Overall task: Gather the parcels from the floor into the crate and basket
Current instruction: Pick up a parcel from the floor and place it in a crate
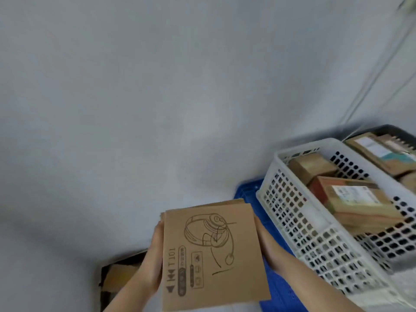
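A flat brown cardboard parcel (213, 253) with a headset drawing and "T 101" printed on it is held up in front of me. My left hand (152, 262) grips its left edge and my right hand (269, 246) grips its right edge; most of both sets of fingers are hidden behind the box. To the right stands a white perforated basket (299, 224) holding several brown parcels (358, 203). A blue crate (276, 289) lies below the held parcel, largely hidden by it and by the basket.
A dark crate (391, 131) with more parcels sits behind the basket at the far right. An open dark box with cardboard (117, 275) inside lies on the floor at the lower left. A pale grey wall fills the upper view.
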Action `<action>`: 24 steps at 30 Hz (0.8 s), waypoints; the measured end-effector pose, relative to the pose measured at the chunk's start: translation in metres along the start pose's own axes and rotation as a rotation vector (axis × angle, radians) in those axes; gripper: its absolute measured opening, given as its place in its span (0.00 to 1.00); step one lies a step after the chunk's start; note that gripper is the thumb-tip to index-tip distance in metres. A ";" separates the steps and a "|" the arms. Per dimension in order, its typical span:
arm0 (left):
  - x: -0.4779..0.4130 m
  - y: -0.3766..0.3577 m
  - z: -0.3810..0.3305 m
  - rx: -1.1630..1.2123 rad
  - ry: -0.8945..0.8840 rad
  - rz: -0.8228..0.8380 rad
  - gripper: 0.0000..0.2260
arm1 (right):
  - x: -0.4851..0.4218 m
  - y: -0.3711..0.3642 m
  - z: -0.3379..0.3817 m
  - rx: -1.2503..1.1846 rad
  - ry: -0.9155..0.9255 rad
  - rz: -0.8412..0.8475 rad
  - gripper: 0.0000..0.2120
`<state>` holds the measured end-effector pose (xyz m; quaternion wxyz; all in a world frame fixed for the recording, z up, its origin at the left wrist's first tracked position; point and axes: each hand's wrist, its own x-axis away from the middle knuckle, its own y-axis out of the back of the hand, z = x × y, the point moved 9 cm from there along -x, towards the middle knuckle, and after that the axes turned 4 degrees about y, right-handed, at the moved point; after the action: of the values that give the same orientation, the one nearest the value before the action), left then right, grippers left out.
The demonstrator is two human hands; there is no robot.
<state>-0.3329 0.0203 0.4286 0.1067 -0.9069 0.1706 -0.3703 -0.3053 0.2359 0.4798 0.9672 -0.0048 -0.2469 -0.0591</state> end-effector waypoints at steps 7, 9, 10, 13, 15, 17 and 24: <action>0.069 -0.109 -0.101 -0.327 -0.092 0.102 0.39 | 0.107 0.079 0.096 -0.108 0.142 -0.216 0.24; 0.062 -0.141 -0.118 -0.379 -0.101 0.071 0.37 | 0.125 0.119 0.101 -0.191 0.141 -0.306 0.28; 0.051 -0.156 -0.123 -0.408 -0.100 0.049 0.36 | 0.132 0.139 0.102 -0.233 0.119 -0.330 0.28; 0.023 -0.226 -0.133 -0.563 -0.092 0.037 0.36 | 0.138 0.204 0.102 -0.361 0.082 -0.351 0.22; 0.016 -0.277 -0.146 -0.560 -0.130 -0.005 0.33 | 0.139 0.254 0.105 -0.413 0.100 -0.397 0.22; 0.007 -0.323 -0.153 -0.475 -0.145 -0.050 0.33 | 0.132 0.301 0.106 -0.445 0.105 -0.401 0.25; -0.085 -0.449 -0.123 -0.300 0.033 0.021 0.35 | 0.093 0.441 0.096 -0.470 0.014 -0.387 0.24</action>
<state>-0.3733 0.4576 0.6041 -0.0289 -0.9046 0.2349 -0.3546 -0.2186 0.6669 0.6176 0.9121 -0.1809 -0.2161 -0.2977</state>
